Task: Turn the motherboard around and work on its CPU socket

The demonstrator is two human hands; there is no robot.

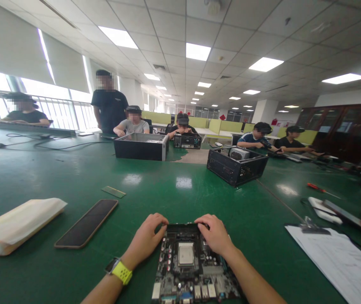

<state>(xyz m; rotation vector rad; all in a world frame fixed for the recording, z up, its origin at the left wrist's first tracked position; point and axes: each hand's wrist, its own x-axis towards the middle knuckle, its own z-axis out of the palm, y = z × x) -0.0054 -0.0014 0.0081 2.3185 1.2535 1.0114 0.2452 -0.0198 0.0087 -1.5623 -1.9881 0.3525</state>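
A black computer motherboard [188, 270] lies flat on the green table [168, 190] right in front of me, a silver processor at its middle. My left hand [146, 238], with a yellow-strapped watch on the wrist, rests curled on the board's far left corner. My right hand [214, 234] is curled over the far right edge, fingers pressing down on the board. What lies under the fingertips is hidden.
A phone [87, 223] lies face up to the left, beside a padded envelope [16, 223] and a small green strip [113, 191]. Open computer cases [235, 166] [141, 146] stand farther back. Papers on a clipboard [338, 257] and a red screwdriver [318, 188] are at right. Several people sit around the table.
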